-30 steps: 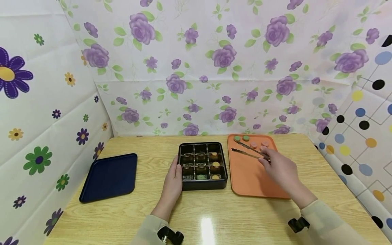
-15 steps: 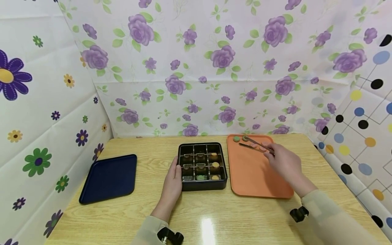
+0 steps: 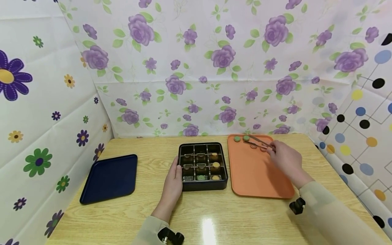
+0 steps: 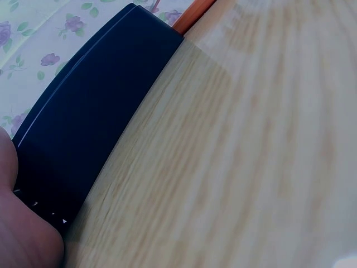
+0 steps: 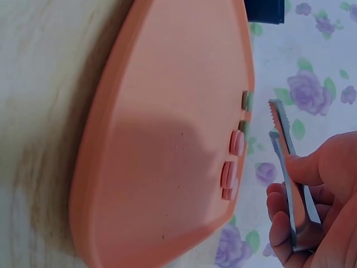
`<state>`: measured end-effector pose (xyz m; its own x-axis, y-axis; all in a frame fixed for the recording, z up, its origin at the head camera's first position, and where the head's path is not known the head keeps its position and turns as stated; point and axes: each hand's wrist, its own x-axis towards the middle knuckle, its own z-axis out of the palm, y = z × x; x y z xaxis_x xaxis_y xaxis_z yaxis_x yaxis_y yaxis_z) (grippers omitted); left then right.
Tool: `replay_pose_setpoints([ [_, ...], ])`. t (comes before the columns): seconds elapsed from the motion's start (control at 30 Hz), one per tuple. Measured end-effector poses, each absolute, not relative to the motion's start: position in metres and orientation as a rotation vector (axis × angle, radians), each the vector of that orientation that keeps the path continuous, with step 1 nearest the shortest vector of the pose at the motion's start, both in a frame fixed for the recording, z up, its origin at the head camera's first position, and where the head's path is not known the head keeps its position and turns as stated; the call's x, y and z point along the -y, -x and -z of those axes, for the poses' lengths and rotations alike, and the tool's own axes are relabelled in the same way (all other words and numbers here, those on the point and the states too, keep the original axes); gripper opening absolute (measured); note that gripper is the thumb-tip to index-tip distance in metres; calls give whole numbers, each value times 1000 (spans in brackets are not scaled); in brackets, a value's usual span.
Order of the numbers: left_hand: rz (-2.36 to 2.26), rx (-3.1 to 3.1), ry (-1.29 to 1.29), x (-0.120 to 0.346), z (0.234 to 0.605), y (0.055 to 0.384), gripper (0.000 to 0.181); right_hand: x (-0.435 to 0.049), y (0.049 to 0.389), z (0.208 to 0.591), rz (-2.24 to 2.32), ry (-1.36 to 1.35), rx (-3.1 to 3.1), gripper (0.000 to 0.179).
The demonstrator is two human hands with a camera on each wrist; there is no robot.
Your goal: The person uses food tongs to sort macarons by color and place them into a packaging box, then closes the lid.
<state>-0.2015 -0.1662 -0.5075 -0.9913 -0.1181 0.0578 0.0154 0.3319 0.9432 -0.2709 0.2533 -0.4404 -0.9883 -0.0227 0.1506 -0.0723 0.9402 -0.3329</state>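
Observation:
My left hand (image 3: 174,182) rests along the left wall of a black box (image 3: 204,185) with several compartments, fingers straight against it. Inside, three orange round pieces (image 3: 215,164) fill the right column, and a green one (image 3: 200,177) sits front middle. My right hand (image 3: 286,160) holds metal tongs (image 5: 298,195) with serrated tips, their arms spread apart. In the head view the tips flank a green macaron-like piece (image 3: 246,138) at the back of the orange tray (image 3: 257,180); whether they touch it cannot be told. Another green piece (image 3: 237,139) lies left of it.
Several pink round pieces (image 5: 237,143) lie on the tray beside the green ones, partly behind the tongs in the head view. A dark blue tray (image 3: 110,178) stands at the left on the wooden table (image 3: 196,217). Patterned cloth walls (image 3: 196,68) enclose the table.
My right hand has moved slightly back and right. The tong tips have shifted from the left green piece to the right one. My left hand and the box have stayed put.

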Motion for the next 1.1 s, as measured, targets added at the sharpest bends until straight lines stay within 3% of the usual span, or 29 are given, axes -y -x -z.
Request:
replay_pose_setpoints([
  [1.1, 1742, 2475, -112, 167, 507, 202, 57, -251, 316, 450, -463, 37, 3062, 26],
])
